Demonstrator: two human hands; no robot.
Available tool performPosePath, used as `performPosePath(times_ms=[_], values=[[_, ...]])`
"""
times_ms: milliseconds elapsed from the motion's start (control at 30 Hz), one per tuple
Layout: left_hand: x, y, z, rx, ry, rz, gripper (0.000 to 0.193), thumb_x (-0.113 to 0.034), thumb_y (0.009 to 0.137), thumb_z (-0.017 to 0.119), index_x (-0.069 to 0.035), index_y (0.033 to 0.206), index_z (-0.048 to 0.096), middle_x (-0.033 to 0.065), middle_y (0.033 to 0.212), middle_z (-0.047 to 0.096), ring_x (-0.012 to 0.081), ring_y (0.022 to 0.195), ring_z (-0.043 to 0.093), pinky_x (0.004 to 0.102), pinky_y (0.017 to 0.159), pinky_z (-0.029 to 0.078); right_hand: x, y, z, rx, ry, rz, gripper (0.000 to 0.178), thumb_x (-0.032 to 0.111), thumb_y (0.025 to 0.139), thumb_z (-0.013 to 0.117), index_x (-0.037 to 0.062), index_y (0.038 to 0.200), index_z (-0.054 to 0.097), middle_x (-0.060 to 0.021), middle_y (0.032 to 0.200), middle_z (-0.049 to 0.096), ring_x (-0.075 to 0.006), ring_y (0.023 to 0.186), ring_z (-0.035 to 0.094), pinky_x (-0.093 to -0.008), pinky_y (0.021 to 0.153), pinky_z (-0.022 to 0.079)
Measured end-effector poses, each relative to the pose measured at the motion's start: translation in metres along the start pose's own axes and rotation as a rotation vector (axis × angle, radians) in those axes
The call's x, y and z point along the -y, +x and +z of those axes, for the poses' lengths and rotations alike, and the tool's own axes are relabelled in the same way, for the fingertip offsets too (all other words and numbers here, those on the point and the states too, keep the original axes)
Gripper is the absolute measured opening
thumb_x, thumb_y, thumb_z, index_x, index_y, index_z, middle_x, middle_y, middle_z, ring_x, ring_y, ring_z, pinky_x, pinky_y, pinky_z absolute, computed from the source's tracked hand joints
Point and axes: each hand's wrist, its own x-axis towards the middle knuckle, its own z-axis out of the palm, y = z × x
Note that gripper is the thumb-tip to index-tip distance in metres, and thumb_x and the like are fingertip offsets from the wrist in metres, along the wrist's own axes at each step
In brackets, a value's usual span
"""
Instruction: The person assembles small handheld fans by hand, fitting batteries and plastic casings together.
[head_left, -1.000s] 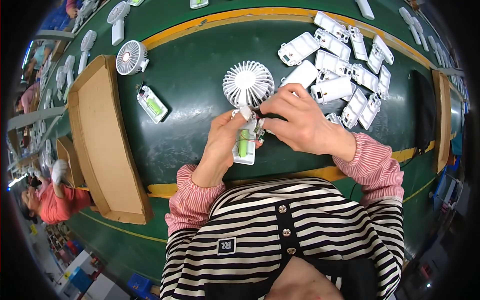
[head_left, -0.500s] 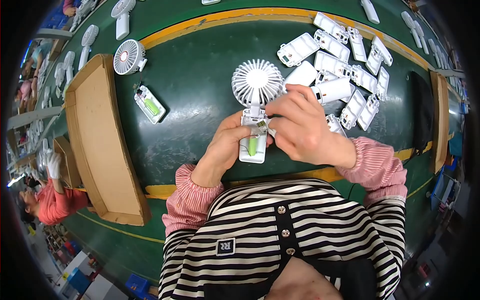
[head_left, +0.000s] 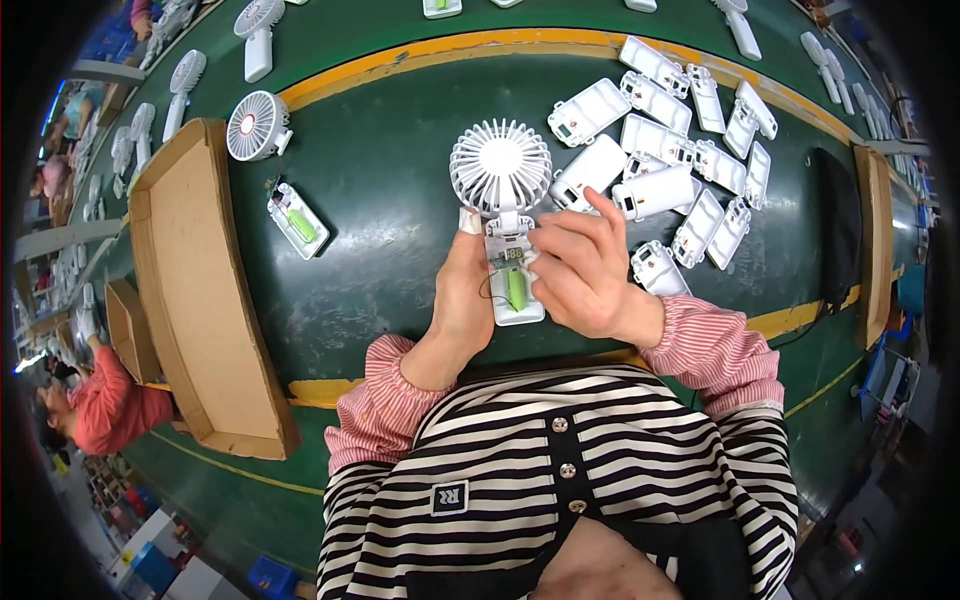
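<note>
My left hand [head_left: 460, 295] is closed round the left side of a white handheld fan [head_left: 500, 165]. Its thumb, with a white wrap on the tip, points up beside the fan's neck. The handle is open-faced, showing a small circuit board [head_left: 513, 254] with a digit display and, below it, a green battery cell [head_left: 516, 291]. A thin dark wire loops out at the left edge. My right hand [head_left: 588, 275] grips the handle's right edge with bent fingers, while one finger stretches up toward a loose white handle shell [head_left: 590, 172]. Its fingertips partly cover the board's right side.
More white shells [head_left: 655, 192] lie heaped at the right. At the left are another open handle with a green cell [head_left: 299, 222], a round fan head [head_left: 257, 125] and a cardboard tray [head_left: 205, 300]. A black object [head_left: 835, 230] lies far right. Another person [head_left: 115, 405] sits at far left.
My left thumb has moved off the board to beside the fan's neck. My right hand has shifted down and left along the handle. The board now lies straighter in the handle.
</note>
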Motion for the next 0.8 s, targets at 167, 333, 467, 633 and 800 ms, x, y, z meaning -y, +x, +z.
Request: performPosePath(times_ms=[167, 333, 467, 633, 800], values=[[-0.003, 0.000, 0.003, 0.020, 0.078, 0.062, 0.044, -0.037, 0.095, 0.026, -0.003, 0.118, 0.043, 0.0074, 0.109, 0.054, 0.0158, 0.097, 0.053, 0.0301, 0.083, 0.042, -0.004, -0.003, 0.001, 0.050, -0.007, -0.060, 0.012, 0.007, 0.058, 0.062, 0.0030, 0.068, 0.057, -0.0068, 0.082, 0.059, -0.0247, 0.088, 0.058, -0.0541, 0.093, 0.030], [0.001, 0.002, 0.000, -0.031, 0.055, 0.057, 0.041, -0.034, 0.095, 0.028, -0.002, 0.116, 0.044, 0.0070, 0.107, 0.055, 0.0152, 0.095, 0.054, 0.0296, 0.082, 0.043, -0.005, -0.001, 0.001, 0.060, -0.021, -0.056, 0.012, 0.006, 0.059, 0.061, 0.0023, 0.070, 0.057, -0.0067, 0.079, 0.059, -0.0244, 0.087, 0.059, -0.0552, 0.093, 0.029], [0.004, 0.007, -0.014, -0.066, 0.170, 0.013, 0.036, -0.028, 0.094, 0.031, -0.001, 0.113, 0.046, 0.0066, 0.104, 0.056, 0.0147, 0.091, 0.056, 0.0291, 0.080, 0.044, -0.006, 0.007, -0.001, 0.102, 0.006, -0.013, 0.013, 0.003, 0.060, 0.061, 0.0010, 0.072, 0.056, -0.0081, 0.082, 0.058, -0.0253, 0.080, 0.059, -0.0484, 0.086, 0.038], [-0.013, 0.007, 0.006, -0.164, 0.091, -0.103, 0.032, -0.023, 0.091, 0.034, 0.000, 0.108, 0.049, 0.0074, 0.099, 0.057, 0.0164, 0.089, 0.056, 0.0305, 0.078, 0.045, -0.010, 0.015, -0.007, 0.190, 0.215, 0.195, 0.017, -0.007, 0.062, 0.057, -0.0033, 0.078, 0.054, -0.0142, 0.092, 0.057, -0.0265, 0.077, 0.059, -0.0337, 0.068, 0.047], [-0.018, 0.009, 0.003, -0.128, 0.001, -0.170, 0.027, -0.020, 0.089, 0.038, 0.000, 0.103, 0.052, 0.0066, 0.095, 0.058, 0.0173, 0.087, 0.056, 0.0313, 0.075, 0.046, -0.019, 0.025, -0.005, 0.232, 0.349, 0.286, 0.014, -0.009, 0.066, 0.055, -0.0036, 0.079, 0.054, -0.0126, 0.091, 0.053, -0.0251, 0.074, 0.056, -0.0298, 0.062, 0.046]])
